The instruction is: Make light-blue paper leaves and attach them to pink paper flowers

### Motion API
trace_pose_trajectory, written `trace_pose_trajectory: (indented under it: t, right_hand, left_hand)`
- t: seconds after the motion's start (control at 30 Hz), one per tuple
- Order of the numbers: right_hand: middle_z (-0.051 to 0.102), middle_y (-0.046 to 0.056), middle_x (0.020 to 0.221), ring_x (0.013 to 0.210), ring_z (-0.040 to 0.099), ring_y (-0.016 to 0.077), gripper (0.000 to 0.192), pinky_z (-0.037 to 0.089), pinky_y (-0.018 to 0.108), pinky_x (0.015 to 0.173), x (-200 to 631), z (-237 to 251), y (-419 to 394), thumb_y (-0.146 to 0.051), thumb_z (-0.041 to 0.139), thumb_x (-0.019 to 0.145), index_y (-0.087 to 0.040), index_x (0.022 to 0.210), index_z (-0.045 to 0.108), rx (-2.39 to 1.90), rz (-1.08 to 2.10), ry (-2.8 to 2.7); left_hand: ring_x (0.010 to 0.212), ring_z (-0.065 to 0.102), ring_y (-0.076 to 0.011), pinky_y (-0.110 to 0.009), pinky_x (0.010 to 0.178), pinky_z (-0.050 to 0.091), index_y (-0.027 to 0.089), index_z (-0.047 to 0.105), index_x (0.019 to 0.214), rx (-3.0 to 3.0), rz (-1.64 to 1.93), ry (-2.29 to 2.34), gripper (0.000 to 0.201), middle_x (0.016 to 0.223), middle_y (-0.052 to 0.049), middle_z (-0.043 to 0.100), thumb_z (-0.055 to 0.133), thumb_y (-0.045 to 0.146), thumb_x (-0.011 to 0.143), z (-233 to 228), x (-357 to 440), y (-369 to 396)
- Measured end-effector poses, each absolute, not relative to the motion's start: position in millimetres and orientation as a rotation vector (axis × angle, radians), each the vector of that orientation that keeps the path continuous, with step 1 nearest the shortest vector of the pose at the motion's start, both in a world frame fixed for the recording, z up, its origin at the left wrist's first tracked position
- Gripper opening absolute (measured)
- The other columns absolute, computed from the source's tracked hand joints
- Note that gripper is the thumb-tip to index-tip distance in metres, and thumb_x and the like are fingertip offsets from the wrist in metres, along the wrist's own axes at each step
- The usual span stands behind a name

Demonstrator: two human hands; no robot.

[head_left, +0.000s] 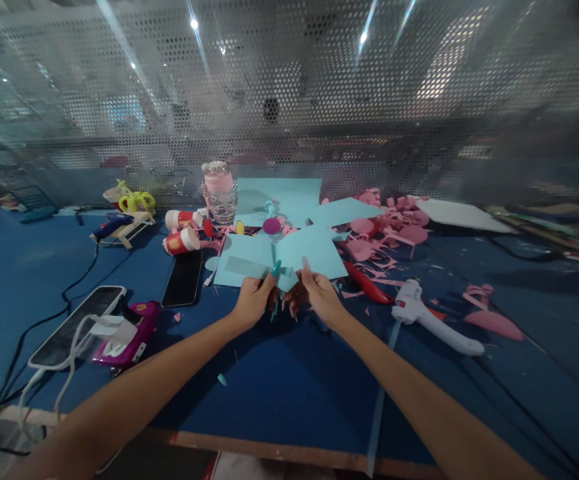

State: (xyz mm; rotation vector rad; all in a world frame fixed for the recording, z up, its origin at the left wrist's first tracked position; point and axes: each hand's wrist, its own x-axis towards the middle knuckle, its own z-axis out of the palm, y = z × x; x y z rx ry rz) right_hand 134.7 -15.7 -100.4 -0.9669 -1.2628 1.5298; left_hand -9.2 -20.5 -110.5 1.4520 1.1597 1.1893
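My right hand (323,297) is closed on the near edge of a light blue sheet (314,250), thumb on top. My left hand (254,299) is closed at the same near corner, its thumb pressed down on it. A darker teal tip (276,268) shows at the left thumb; I cannot tell whether it is a nail or a small piece. The fingers of both hands are curled underneath in shadow. Another light blue sheet (239,250) lies to the left, partly under the held one. More light blue sheets (279,190) lie behind.
Pink cut-outs and scraps (369,247) are heaped right of the sheets, near a white glue gun (434,320) and a red-handled tool (369,283). To the left are a black phone (182,280), paper cups (182,240), a bottle (219,193) and a cabled power bank (76,327).
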Motion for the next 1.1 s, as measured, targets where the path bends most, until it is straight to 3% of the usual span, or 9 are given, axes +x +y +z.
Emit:
trace_pose_trajectory:
  t: [0.1,0.3,0.53,1.1]
  right_hand:
    - [0.059,0.000,0.051,0.039,0.054,0.0127,0.049,0.045,0.025,0.037,133.5,-99.3,-17.6,-0.067,0.049,0.066,-0.019,0.068,0.050,-0.926,1.518,-1.240]
    - [0.059,-0.003,0.050,0.037,0.051,0.0089,0.039,0.044,0.021,0.037,129.9,-99.0,-18.2,-0.052,0.068,0.059,-0.017,0.062,0.050,-0.990,1.436,-1.350]
    - [0.057,-0.003,0.047,0.035,0.051,0.0088,0.038,0.042,0.021,0.038,129.4,-103.0,-16.5,-0.053,0.063,0.063,-0.017,0.062,0.051,-1.002,1.400,-1.392]
    - [0.052,-0.006,0.039,0.030,0.047,0.0102,0.041,0.039,0.022,0.032,129.6,-100.3,-18.6,-0.051,0.064,0.064,-0.022,0.058,0.037,-0.987,1.415,-1.404]
  left_hand:
    - [0.030,0.036,-0.0042,-0.018,0.035,0.024,0.015,0.045,0.035,1.426,1.198,1.192,0.059,0.030,0.003,0.039,0.040,0.052,0.081,-109.1,-9.1,-20.6]
    - [0.031,0.037,-0.0043,-0.018,0.036,0.026,0.015,0.043,0.036,1.454,1.206,1.210,0.056,0.031,0.004,0.040,0.041,0.046,0.082,-109.1,-9.5,-21.7]
    - [0.030,0.037,-0.0045,-0.019,0.035,0.024,0.015,0.043,0.035,1.474,1.183,1.246,0.058,0.029,0.004,0.039,0.039,0.047,0.083,-107.7,-8.7,-22.0]
    - [0.031,0.038,-0.0045,-0.019,0.037,0.026,0.016,0.048,0.037,1.415,1.195,1.155,0.060,0.031,0.003,0.042,0.036,0.052,0.083,-108.8,-7.3,-22.4]
